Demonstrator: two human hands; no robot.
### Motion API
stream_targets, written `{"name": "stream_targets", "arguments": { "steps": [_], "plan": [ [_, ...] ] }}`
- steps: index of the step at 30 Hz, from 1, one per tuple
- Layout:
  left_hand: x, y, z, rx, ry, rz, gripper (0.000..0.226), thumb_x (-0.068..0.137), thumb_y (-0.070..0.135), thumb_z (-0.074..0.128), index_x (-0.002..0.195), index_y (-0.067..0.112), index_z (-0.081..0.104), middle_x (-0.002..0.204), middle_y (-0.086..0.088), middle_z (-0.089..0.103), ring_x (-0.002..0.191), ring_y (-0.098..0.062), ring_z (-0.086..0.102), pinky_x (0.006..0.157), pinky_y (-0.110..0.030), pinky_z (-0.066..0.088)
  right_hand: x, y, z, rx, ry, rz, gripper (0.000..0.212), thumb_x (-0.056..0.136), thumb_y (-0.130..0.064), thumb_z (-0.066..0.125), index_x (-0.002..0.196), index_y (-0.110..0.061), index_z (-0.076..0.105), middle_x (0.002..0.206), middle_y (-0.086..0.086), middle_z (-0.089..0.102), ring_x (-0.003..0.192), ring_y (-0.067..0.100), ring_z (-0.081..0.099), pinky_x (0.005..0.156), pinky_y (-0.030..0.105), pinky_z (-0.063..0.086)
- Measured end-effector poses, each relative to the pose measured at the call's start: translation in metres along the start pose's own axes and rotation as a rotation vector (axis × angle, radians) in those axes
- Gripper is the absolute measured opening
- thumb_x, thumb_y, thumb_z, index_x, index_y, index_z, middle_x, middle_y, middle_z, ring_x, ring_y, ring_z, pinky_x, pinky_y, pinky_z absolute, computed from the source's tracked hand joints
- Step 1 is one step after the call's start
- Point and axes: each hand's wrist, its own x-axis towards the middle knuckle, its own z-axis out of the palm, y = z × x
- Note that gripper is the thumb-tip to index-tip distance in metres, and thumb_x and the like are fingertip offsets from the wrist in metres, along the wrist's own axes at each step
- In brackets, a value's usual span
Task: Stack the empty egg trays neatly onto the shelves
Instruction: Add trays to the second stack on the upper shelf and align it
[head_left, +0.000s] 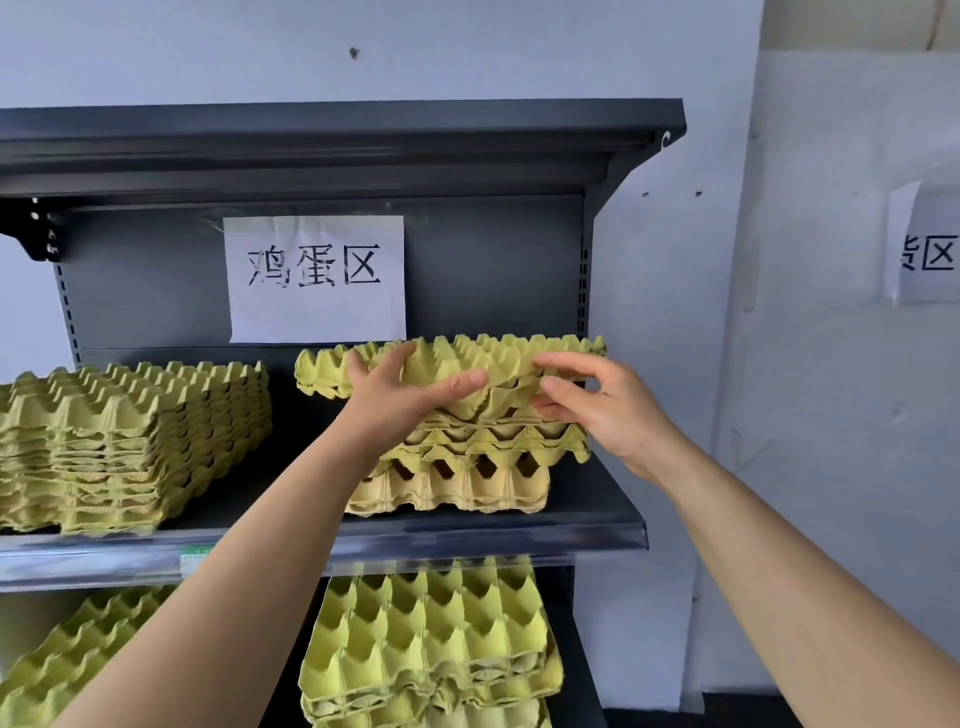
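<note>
While it rests at the top of the right stack (467, 457) on the middle shelf (597, 514), the top egg tray (467, 353) lies roughly level, with its long axis running left to right. Its peaks point up and its left end juts out past the trays below. A doubled edge at that end leaves it unclear whether this is one tray or two nested. The left hand (400, 400) grips the near edge left of the middle, with fingers curled over the top surface and the thumb stretched rightward along the front rim. The right hand (597, 405) pinches the near edge toward the right end, forefinger on top, thumb against the front, and the other fingers bent beneath. Four stacks of yellow-green trays show: this one, a left stack (130, 441) on the same shelf well apart from it, a lower right stack (426, 649) on the shelf beneath, and a lower left stack (62, 670) at the near left. Two paper signs hang: one sign (317, 278) on the dark back panel just behind the tray, and a second sign (924, 244) on the white wall far right.
</note>
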Motion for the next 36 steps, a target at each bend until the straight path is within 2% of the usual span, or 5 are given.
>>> {"name": "stream_targets", "arguments": {
  "steps": [9,18,21,27,36],
  "plan": [
    [-0.004,0.012,-0.001,0.402,-0.017,0.006,0.143,0.026,0.098,0.058,0.149,0.030,0.034,0.160,-0.008,0.014,0.133,-0.035,0.042,0.099,-0.053,0.049,0.005,-0.003,-0.006,-0.071,-0.081,0.021,0.031,0.093,-0.006,0.059,0.110,-0.030,0.066,0.113,-0.003,0.065,0.092,0.014,0.070,0.088,0.029,0.055],
    [-0.011,-0.010,-0.021,0.052,0.072,0.126,0.107,0.048,0.067,0.078,0.137,0.015,0.051,0.136,-0.002,0.054,0.115,-0.020,0.055,0.095,-0.034,0.044,0.040,0.016,-0.032,-0.672,-0.082,0.016,0.061,0.083,-0.027,0.073,0.138,-0.027,0.048,0.146,0.002,0.037,0.138,0.023,0.025,0.115,0.041,0.024],
    [-0.007,-0.014,-0.038,-0.017,0.065,0.182,0.091,0.049,0.068,0.082,0.119,0.013,0.065,0.103,-0.006,0.073,0.095,-0.025,0.068,0.081,-0.035,0.051,0.049,0.014,-0.032,-0.742,-0.114,-0.067,0.041,0.078,-0.036,0.076,0.116,-0.025,0.064,0.126,-0.004,0.055,0.132,0.026,0.036,0.112,0.048,0.027],
    [0.002,-0.019,-0.058,-0.207,-0.020,0.259,0.044,0.066,0.044,0.075,0.104,0.021,0.074,0.109,-0.020,0.069,0.104,-0.042,0.063,0.101,-0.054,0.047,0.044,0.001,-0.026,-0.833,0.105,-0.231,0.042,0.079,-0.043,0.073,0.114,-0.021,0.069,0.132,0.002,0.057,0.117,0.025,0.050,0.107,0.043,0.027],
    [0.040,-0.060,-0.061,-0.107,0.098,0.221,0.039,0.093,0.016,0.060,0.131,0.022,0.060,0.114,0.005,0.070,0.101,-0.007,0.067,0.099,-0.034,0.051,0.044,0.018,0.013,-1.146,0.124,-0.241,0.029,0.088,-0.049,0.059,0.111,-0.033,0.069,0.142,0.002,0.048,0.125,0.026,0.045,0.102,0.043,0.017]
  ]
}}
